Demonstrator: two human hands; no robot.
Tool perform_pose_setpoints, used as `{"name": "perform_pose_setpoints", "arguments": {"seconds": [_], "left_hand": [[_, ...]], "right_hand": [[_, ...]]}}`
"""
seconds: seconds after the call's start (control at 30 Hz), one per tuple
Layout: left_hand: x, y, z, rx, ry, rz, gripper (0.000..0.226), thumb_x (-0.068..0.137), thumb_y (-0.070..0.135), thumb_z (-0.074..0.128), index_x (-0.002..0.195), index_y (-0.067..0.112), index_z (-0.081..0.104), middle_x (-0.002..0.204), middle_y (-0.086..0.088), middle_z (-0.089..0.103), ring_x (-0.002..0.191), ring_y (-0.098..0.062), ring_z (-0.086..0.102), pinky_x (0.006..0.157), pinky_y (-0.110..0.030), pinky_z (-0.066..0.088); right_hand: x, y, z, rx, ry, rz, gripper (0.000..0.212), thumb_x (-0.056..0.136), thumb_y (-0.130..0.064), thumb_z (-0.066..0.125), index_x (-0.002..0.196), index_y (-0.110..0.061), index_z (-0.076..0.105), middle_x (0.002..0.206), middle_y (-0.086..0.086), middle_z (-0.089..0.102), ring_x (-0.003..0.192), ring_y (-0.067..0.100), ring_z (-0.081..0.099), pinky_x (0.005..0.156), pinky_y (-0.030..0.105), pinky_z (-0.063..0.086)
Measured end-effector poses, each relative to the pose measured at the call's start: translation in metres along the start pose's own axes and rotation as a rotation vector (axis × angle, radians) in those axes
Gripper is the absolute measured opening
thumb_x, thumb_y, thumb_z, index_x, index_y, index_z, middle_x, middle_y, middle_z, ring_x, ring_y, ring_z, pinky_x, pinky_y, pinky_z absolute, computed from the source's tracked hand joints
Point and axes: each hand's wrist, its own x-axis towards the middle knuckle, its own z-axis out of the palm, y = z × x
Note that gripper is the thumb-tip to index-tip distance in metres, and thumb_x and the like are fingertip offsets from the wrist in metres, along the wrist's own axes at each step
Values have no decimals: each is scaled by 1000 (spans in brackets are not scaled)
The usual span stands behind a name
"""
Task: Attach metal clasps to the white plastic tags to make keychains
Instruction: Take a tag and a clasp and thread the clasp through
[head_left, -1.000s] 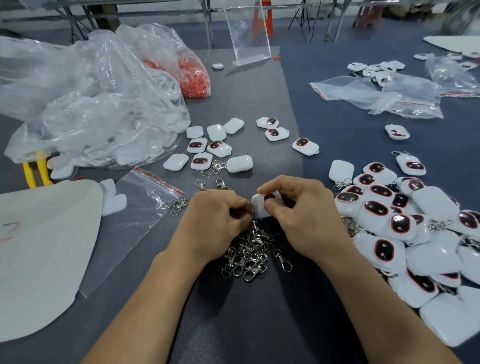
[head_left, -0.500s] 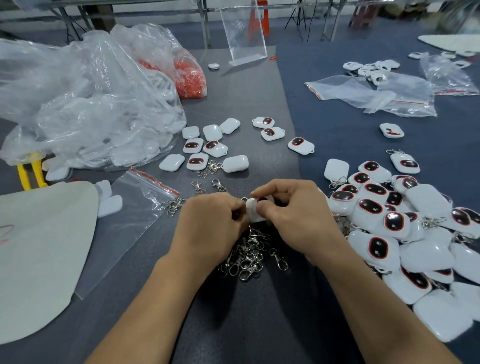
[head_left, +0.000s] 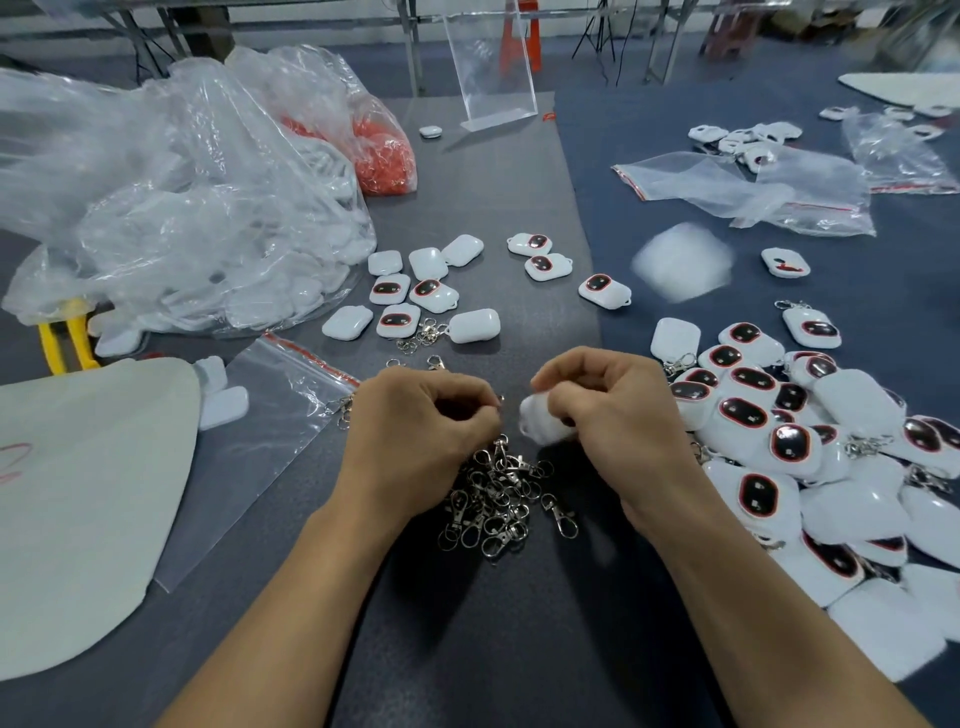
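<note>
The heap of finished keychains (head_left: 810, 467) at your right is by far the biggest share of the work, so you look well past halfway. What is left is smaller: the loose tags (head_left: 415, 291) lying ahead of you, more of them in the clear bag (head_left: 182, 218) at far left, and the pile of clasps (head_left: 498, 499) between your wrists. Your right hand (head_left: 618, 421) pinches one white tag (head_left: 540, 423) just above that pile. Your left hand (head_left: 415, 441) is curled tight; whether it holds a clasp, you cannot tell from here. Compared with half a second ago, your hands have drawn apart, and a blurred white shape (head_left: 680, 262) now shows beyond them.
</note>
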Motion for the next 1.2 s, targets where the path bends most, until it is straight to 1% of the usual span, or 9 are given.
{"name": "perform_pose_setpoints", "arguments": {"seconds": [0.13, 0.23, 0.3, 0.37, 0.47, 0.6, 0.87, 0.97, 1.2], "left_hand": [[2, 2, -1, -196, -61, -75, 7, 67, 16, 69, 66, 20, 75, 52, 5, 61, 49, 0, 49, 51, -15, 39], [4, 3, -3, -293, -145, -111, 9, 68, 13, 67, 68, 13, 75, 59, -19, 62, 54, -14, 49, 56, -28, 40], [4, 3, -4, -336, -175, -135, 9, 68, 13, 67, 70, 11, 76, 65, -29, 61, 57, -18, 47, 58, -35, 38], [3, 4, -4, -364, -164, -153, 8, 67, 12, 68, 68, 12, 75, 60, -25, 61, 58, -18, 47, 58, -36, 36], [3, 4, -2, -404, -142, -179, 6, 65, 11, 69, 66, 12, 75, 57, -12, 60, 57, -18, 47, 59, -36, 36], [2, 7, -3, -435, -159, -180, 7, 65, 9, 71, 68, 11, 77, 63, -25, 65, 59, -21, 51, 61, -37, 39], [1, 11, -4, -484, -149, -163, 6, 66, 6, 73, 69, 10, 77, 69, -34, 62, 60, -23, 50, 61, -40, 37], [0, 11, -4, -460, -137, -135, 8, 65, 5, 72, 67, 11, 77, 66, -35, 59, 59, -22, 47, 59, -39, 35], [-1, 7, -3, -387, -121, -93, 12, 63, 7, 69, 63, 17, 76, 52, -6, 59, 52, -13, 46, 51, -28, 34]], "right_hand": [[-6, -2, 0, -171, -44, -173, 19, 84, -13, 69, 77, -30, 76, 47, -11, 57, 40, 4, 41, 45, 11, 33], [-12, -4, 0, -252, -109, -224, 21, 82, -12, 77, 83, -33, 78, 43, -11, 52, 38, 8, 40, 41, 17, 35], [-14, -5, 1, -242, -97, -230, 19, 81, -12, 80, 80, -31, 80, 52, -9, 64, 44, 14, 55, 45, 27, 47], [-14, -7, 1, -211, -85, -214, 17, 80, -11, 82, 78, -28, 81, 62, -7, 72, 57, 15, 67, 53, 25, 55], [-13, -9, 0, -169, -95, -191, 19, 79, -8, 82, 75, -26, 82, 61, -12, 72, 56, 1, 66, 53, 13, 49], [-12, -12, -1, -98, -139, -125, 25, 77, -2, 77, 70, -26, 81, 60, -2, 72, 58, 10, 64, 54, 29, 52], [-7, -7, 1, 204, -234, 49, 23, 70, 8, 72, 64, -14, 79, 56, 4, 67, 47, 7, 54, 48, 18, 43], [-7, -5, 4, 234, -256, 63, 16, 65, 3, 72, 64, -12, 78, 56, 6, 66, 48, 8, 54, 48, 18, 43], [-7, -4, 4, 208, -268, 72, 11, 57, -8, 71, 66, -8, 78, 56, 13, 64, 49, 13, 53, 48, 22, 41]]}}
